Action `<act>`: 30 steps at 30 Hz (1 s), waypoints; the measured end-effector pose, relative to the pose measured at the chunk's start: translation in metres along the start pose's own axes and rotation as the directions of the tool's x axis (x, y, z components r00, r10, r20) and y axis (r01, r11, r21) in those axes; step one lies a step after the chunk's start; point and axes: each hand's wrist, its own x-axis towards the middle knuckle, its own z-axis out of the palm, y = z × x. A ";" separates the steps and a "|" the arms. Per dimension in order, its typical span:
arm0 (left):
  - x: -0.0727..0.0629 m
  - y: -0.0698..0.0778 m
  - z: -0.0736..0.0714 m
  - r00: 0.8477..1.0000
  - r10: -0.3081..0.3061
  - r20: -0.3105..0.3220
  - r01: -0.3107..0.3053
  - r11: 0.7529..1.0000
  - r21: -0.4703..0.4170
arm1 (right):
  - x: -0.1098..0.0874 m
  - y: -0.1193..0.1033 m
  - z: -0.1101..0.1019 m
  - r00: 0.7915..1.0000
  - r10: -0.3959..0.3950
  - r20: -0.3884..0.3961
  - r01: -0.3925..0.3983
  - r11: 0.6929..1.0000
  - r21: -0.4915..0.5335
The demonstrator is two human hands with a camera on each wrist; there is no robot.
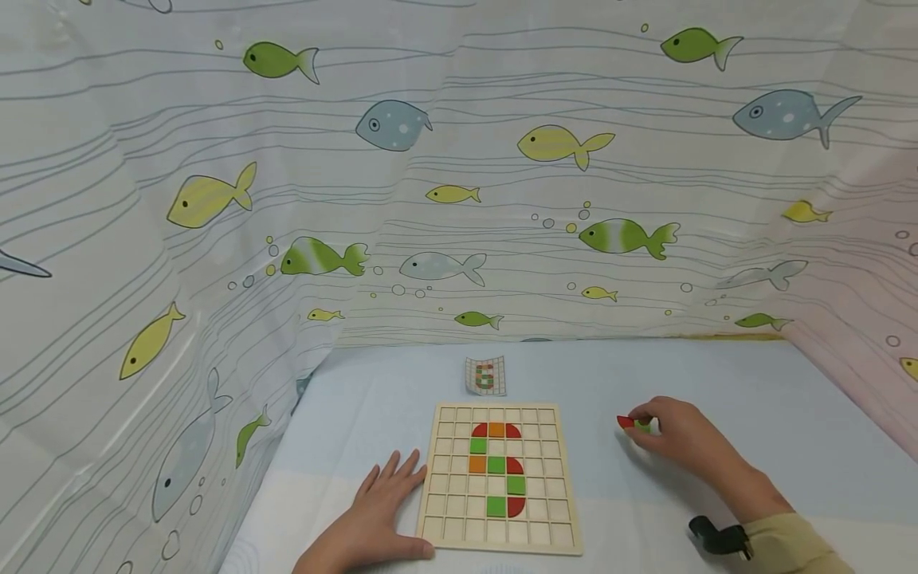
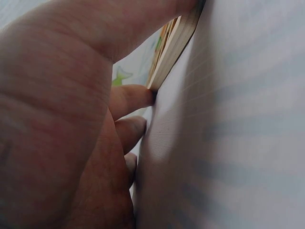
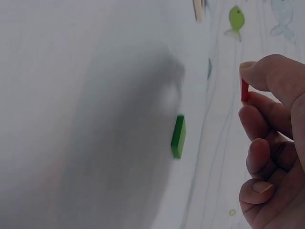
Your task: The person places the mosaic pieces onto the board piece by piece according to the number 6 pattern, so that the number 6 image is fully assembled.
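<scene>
A wooden grid board (image 1: 448, 530) lies on the table, holding several red, orange and green tiles in a curved figure. My left hand (image 1: 380, 510) rests flat beside the board's left edge, fingers spread, with thumb and a fingertip at the rim; the left wrist view shows the board's side edge (image 2: 174, 52) by them. Right of the board, my right hand (image 1: 684, 434) pinches a red tile (image 3: 244, 89) between thumb and forefinger, above the table. A green tile (image 3: 178, 137) lies on the cloth just below that hand, partly hidden by the fingers in the head view.
Behind the board lies a small pattern card (image 1: 485, 376) printed with a similar coloured figure on a grid. A pale cloth (image 1: 358, 406) covers the table. Curtains with fish prints (image 1: 502, 239) hang round the back and sides. A black device (image 1: 719, 536) sits at the right wrist.
</scene>
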 end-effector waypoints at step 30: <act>0.001 0.002 -0.002 1.000 -0.008 0.017 0.008 1.000 -0.005 | 0.011 -0.104 0.058 0.959 -0.268 0.092 0.262 0.962 0.075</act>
